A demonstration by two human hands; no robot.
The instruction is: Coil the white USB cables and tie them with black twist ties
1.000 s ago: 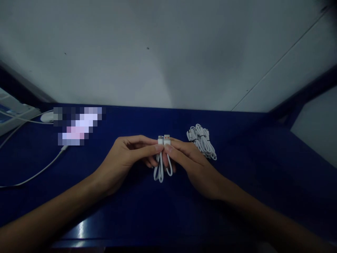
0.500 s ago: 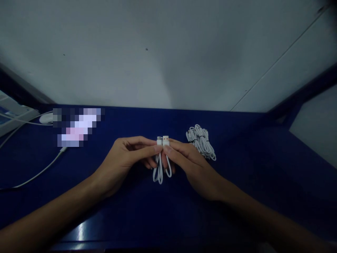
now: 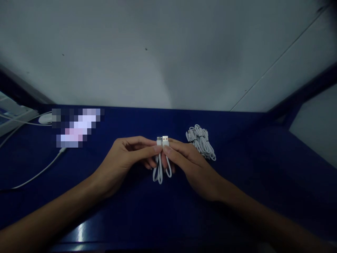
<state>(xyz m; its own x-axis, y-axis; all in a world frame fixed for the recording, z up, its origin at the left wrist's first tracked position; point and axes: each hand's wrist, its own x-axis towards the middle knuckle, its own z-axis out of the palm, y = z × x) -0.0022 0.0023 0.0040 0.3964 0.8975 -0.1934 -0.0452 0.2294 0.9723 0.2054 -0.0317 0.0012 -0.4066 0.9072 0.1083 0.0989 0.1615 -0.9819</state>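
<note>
Blue table (image 3: 131, 218) in front, left hand (image 3: 121, 156) and right hand (image 3: 196, 167) over it, mid-frame. Both thumbs pinched against fingers, no gap: left on the smaller plug (image 3: 159, 140) of a looped white cable (image 3: 159, 177), right on the USB plug (image 3: 165, 139), ends just beside each other, pointing away. Progress, my read: looping and plug alignment look done; tie on this one can't tell, fingers cover it. Not yet with the dark-tied bundles (image 3: 202, 138) beyond the right hand, which look finished. Grey wall (image 3: 158, 70) behind.
</note>
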